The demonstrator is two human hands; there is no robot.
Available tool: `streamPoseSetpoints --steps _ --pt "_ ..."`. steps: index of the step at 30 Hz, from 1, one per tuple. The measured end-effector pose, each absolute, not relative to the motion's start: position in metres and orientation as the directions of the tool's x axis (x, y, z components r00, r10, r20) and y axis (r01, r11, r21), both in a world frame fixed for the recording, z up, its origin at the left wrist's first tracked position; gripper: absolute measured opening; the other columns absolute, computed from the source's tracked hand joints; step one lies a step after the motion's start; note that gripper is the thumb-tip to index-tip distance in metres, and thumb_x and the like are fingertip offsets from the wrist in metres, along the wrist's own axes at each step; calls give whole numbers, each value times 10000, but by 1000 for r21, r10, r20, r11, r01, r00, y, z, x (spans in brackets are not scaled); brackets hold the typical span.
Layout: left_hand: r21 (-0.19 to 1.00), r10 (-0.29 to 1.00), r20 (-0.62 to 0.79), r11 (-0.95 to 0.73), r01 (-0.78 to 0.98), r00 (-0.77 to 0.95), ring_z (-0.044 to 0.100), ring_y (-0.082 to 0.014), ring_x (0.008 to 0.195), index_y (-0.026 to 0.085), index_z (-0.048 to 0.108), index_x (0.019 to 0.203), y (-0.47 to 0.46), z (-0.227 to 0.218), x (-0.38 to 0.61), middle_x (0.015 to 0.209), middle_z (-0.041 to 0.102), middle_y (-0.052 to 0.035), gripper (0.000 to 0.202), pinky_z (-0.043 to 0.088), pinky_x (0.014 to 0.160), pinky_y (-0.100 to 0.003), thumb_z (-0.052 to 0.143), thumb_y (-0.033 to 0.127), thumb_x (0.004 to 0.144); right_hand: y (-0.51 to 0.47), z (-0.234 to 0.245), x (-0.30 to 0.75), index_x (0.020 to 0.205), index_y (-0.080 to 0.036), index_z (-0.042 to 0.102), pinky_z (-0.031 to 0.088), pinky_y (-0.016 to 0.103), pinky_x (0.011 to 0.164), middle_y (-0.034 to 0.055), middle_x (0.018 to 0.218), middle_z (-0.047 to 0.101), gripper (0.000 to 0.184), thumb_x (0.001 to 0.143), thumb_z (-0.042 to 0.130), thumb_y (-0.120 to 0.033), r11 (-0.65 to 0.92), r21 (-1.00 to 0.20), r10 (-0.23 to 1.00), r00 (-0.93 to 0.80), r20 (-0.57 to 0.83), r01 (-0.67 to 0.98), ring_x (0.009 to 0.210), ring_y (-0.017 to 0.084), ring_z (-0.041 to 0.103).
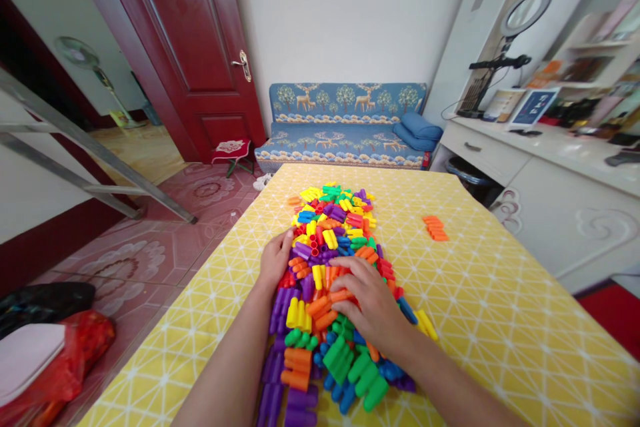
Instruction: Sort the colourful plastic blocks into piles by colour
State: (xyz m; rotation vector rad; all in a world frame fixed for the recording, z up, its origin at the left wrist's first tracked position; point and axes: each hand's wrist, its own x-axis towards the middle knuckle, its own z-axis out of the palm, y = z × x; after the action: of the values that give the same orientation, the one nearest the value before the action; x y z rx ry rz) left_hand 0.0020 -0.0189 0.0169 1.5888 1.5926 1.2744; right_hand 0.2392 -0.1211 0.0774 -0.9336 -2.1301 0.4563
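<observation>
A long heap of coloured plastic peg blocks (pixel 333 233) in yellow, orange, purple, green, blue and red lies down the middle of a table with a yellow patterned cloth (pixel 500 307). My left hand (pixel 275 259) rests flat on the heap's left edge, fingers stretched out. Over the middle of the heap my right hand (pixel 367 300) lies palm down, its fingertips curled onto orange blocks (pixel 325 307). A small separate group of orange blocks (pixel 435 227) lies alone on the cloth to the right.
A blue patterned sofa (pixel 345 123) stands against the far wall behind the table. At the left, a dark red door (pixel 200 47) stands open and a metal ladder (pixel 75 147) leans. A white desk (pixel 550 167) with a ring light (pixel 525 10) fills the right side.
</observation>
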Motion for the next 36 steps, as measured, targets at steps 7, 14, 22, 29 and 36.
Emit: streamPoseSetpoints --steps 7,14,22,29,36 --pt "885 962 225 -136 445 -152 584 -279 1212 150 681 1194 -20 20 3 1261 660 -108 573 399 1074 -414 414 572 913 -98 91 289 959 -207 677 529 311 742 51 924 695 217 855 628 -390 427 -787 867 46 496 445 820 189 645" --pt "870 961 232 -137 474 -148 577 -277 1221 151 677 1202 -21 22 4 1278 648 -117 571 397 1072 -412 401 563 920 -47 34 430 997 -177 725 478 379 744 111 983 692 375 811 486 -399 -100 -631 777 457 433 769 807 240 625" --pt "861 964 226 -129 491 -142 582 -285 1212 163 676 1204 -20 20 2 1279 648 -114 569 399 1071 -432 386 566 924 -47 15 442 1123 -166 651 434 333 649 130 1109 612 489 801 512 -507 -296 -524 747 536 393 798 773 210 602" --pt "853 964 222 -121 508 -144 576 -290 1220 163 673 1210 -20 20 2 1276 650 -117 557 392 1076 -440 384 547 929 -50 16 443 711 -207 696 392 356 627 102 901 648 431 820 461 -551 -418 -350 811 518 272 838 796 266 581" --pt "856 959 238 -132 500 -154 583 -277 1211 165 683 1188 -20 20 3 1265 658 -109 532 398 1073 -429 400 533 927 -45 1 445 798 -227 723 440 344 697 50 1003 693 329 773 506 -474 -223 -395 806 397 439 891 878 248 613"
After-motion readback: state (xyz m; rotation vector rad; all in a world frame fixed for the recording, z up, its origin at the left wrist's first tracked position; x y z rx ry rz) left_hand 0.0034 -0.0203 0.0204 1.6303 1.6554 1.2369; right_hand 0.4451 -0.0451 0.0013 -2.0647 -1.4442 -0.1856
